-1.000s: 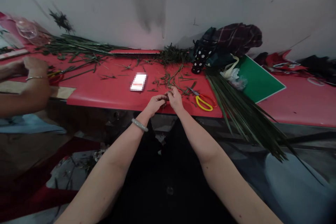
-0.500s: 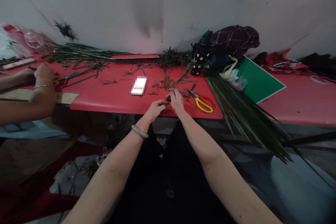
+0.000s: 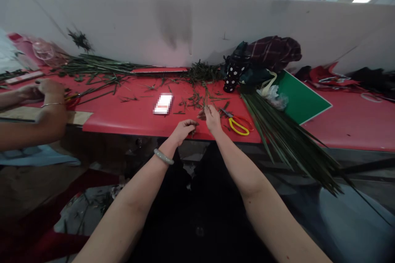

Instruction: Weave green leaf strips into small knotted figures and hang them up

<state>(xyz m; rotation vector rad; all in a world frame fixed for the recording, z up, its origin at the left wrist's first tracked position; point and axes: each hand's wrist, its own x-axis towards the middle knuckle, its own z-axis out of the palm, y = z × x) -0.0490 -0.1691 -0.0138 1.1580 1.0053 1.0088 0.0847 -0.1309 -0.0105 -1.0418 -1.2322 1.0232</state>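
Right hand (image 3: 207, 109): fingertips nearly closed on a thin green stem (image 3: 206, 95), which points to the far side. Left hand (image 3: 195, 124), just left and nearer: fingers pinched round a small dark scrap (image 3: 193, 132). Beyond, leaf clippings (image 3: 195, 99) on red table (image 3: 138, 117); scissors (image 3: 231, 116) right, phone (image 3: 163, 103) left.

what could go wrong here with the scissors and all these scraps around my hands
The scissors lie beside the right hand, tips toward the loose scraps, so a careless sweep could nick a finger.

The long leaves hang well over the edge of the red table; a passing arm might drag them down.

The phone lies near the scraps and could get scratched or buried.
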